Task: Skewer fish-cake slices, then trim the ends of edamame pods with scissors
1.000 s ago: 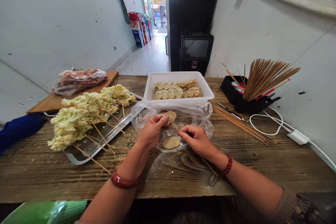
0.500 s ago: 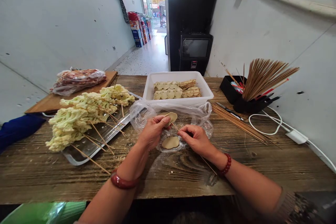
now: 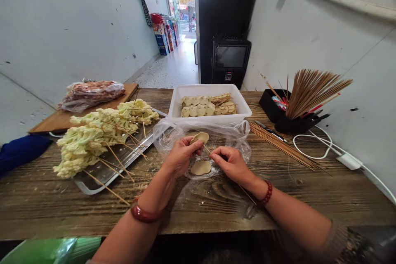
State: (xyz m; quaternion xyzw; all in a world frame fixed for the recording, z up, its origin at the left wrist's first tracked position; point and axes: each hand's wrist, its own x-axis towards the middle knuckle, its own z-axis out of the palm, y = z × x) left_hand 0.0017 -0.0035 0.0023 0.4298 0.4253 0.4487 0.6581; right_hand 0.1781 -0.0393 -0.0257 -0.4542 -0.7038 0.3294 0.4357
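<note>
In the head view, the left hand (image 3: pixel 182 153) pinches a beige dough-like disc (image 3: pixel 202 137) between thumb and fingers at the centre of the frame. The right hand (image 3: pixel 230 165), just right of centre, has thumb and forefinger closed on a bamboo skewer (image 3: pixel 207 149) that slants up towards that disc. A second, loose disc (image 3: pixel 201 168) lies just below the hands, by a clear plastic bag (image 3: pixel 239 135).

The discs look light, thin and pliable, likely to bend or tear under a hard pinch and perhaps slightly tacky; flat support near the rim seems the best hold. The skewer should be light and stiff but able to flex, so a grip close to its working end would steady it.

The left thumb covers part of the held disc, and whether another layer sits behind it I cannot tell. The skewer's upper tip is hard to make out; its middle is hidden by the right hand, its tail showing below the wrist.
</note>
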